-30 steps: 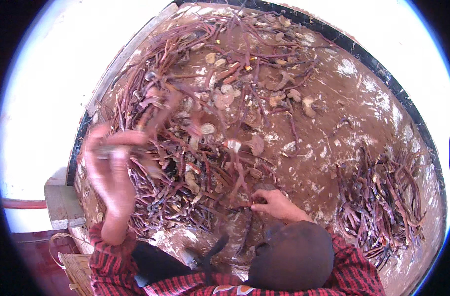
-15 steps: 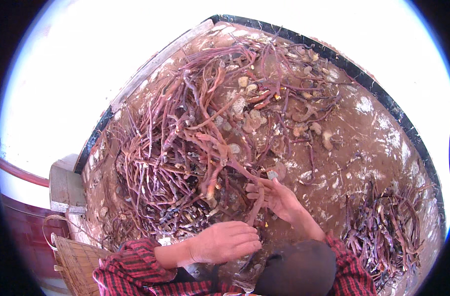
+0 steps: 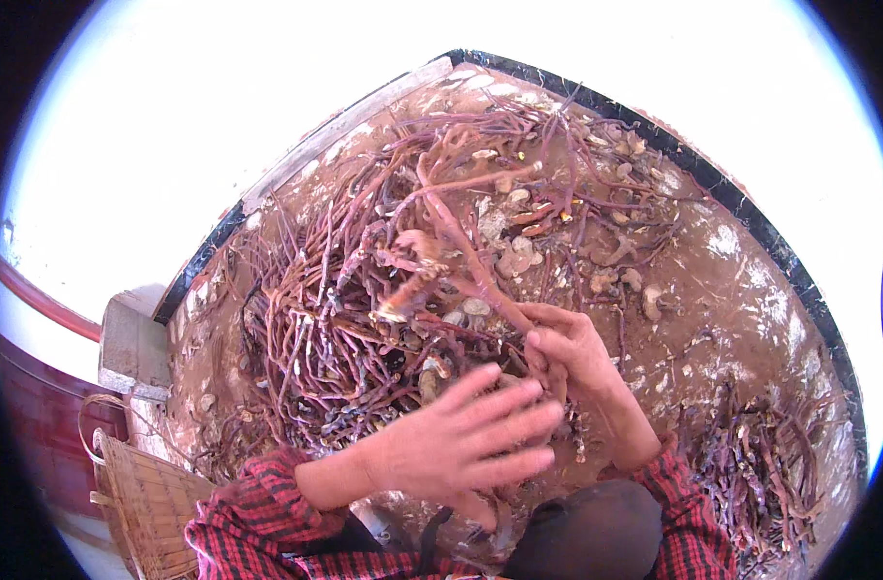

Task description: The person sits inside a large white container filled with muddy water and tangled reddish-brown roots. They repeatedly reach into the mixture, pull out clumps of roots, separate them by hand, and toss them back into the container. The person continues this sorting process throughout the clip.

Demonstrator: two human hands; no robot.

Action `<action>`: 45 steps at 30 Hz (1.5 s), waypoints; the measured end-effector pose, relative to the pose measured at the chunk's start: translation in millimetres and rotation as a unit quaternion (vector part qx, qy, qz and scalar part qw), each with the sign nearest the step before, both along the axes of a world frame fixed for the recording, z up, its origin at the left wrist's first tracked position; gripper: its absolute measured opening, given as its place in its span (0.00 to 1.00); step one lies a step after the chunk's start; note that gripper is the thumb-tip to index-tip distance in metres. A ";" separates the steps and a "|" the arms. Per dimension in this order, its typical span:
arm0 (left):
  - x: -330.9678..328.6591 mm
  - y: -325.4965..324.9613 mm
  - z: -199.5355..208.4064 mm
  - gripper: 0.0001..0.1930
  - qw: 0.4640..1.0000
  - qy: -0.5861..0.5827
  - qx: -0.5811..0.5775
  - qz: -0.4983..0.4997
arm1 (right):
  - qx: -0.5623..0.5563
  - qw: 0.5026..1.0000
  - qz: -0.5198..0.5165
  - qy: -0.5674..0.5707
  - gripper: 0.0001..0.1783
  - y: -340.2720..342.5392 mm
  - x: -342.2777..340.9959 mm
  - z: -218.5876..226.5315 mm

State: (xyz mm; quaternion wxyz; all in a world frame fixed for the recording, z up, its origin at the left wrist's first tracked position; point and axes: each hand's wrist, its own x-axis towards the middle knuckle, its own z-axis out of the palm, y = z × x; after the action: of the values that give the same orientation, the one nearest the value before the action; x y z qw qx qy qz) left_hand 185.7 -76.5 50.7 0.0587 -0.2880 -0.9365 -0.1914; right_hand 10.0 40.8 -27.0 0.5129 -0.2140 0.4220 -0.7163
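Observation:
My right hand (image 3: 579,360) is closed round the lower end of a long, reddish-brown branched root (image 3: 466,249). The root slants up and left from my fist, with a thin side shoot and a pale, broken-looking stub that is blurred. My left hand (image 3: 456,435) is held palm down just below and left of it, fingers spread and slightly smeared, with nothing in them. Beneath both hands lies a large heap of similar thin purple-brown roots (image 3: 301,333), tangled together on the ground.
A smaller root pile (image 3: 756,469) lies at the lower right. Knobbly pale chunks (image 3: 519,256) are scattered on the soil-covered floor (image 3: 722,319). A woven basket (image 3: 156,503) stands at the lower left beside a stone block (image 3: 132,343). White walls with a dark base strip enclose the corner.
My right hand has closed on the branched root and raised it, moving up and slightly right. My left hand has spread its fingers and shifted right and slightly up. The view has tilted a little.

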 end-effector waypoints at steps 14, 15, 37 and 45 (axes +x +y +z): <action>-24.8 -73.7 29.7 0.08 0.910 0.279 -0.194 0.239 | -0.160 0.961 0.224 0.013 0.30 23.1 16.8 51.8; -21.0 -101.0 42.2 0.06 0.916 0.183 -0.147 0.326 | -0.136 0.972 0.189 0.023 0.29 20.5 16.4 50.7; 75.0 -254.5 273.7 0.16 0.587 0.378 0.496 0.515 | 0.044 0.979 -0.146 0.132 0.09 8.3 -1.0 6.1; 28.5 -223.4 315.8 0.15 0.637 0.383 0.505 0.438 | 0.027 0.945 -0.202 0.257 0.14 30.6 -21.7 58.9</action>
State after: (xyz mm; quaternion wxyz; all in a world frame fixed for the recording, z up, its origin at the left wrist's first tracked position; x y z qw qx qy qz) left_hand 214.2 -299.9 366.5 0.6255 0.1833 -0.6037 -0.4591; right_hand -11.6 71.4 31.9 0.2368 -0.2873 0.5933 -0.7137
